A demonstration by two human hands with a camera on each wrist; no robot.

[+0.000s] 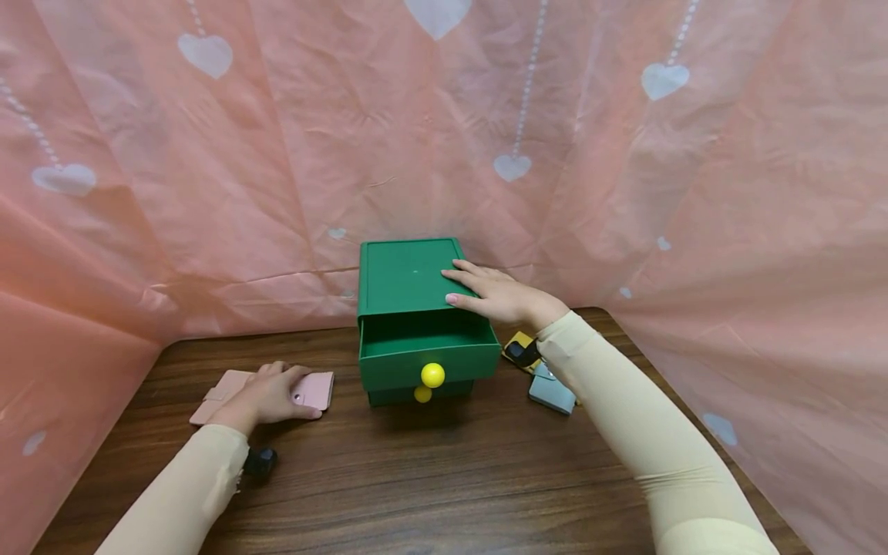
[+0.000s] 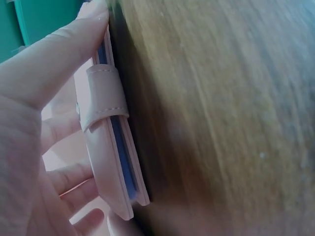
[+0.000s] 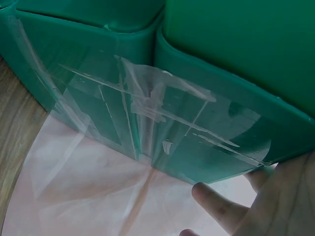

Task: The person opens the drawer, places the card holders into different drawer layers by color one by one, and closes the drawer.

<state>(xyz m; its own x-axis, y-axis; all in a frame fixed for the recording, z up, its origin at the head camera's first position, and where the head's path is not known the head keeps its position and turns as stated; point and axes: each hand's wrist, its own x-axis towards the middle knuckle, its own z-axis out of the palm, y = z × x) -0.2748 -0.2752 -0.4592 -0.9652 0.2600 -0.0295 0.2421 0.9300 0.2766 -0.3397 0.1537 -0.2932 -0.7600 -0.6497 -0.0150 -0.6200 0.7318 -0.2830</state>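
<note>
A green two-drawer box point(image 1: 409, 277) stands on the table with its upper drawer point(image 1: 391, 370) pulled out; a yellow ball knob point(image 1: 433, 375) sits on the drawer front. My right hand point(image 1: 502, 297) rests on the box's top right edge, fingers spread. To the left of the box, my left hand point(image 1: 270, 393) holds a pink snap-strap wallet point(image 1: 315, 389) by its edges. In the left wrist view the thumb lies along one edge of the wallet point(image 2: 106, 98), with fingers across from it. Another pink wallet point(image 1: 222, 393) lies beside this hand, partly hidden by it.
Right of the box lie a light blue wallet point(image 1: 551, 391) and a yellow item point(image 1: 520, 343), partly covered by the right wrist. Clear tape point(image 3: 147, 98) joins the box's two tiers at the side. A pink curtain point(image 1: 416, 154) with hearts hangs behind the wooden table point(image 1: 416, 493).
</note>
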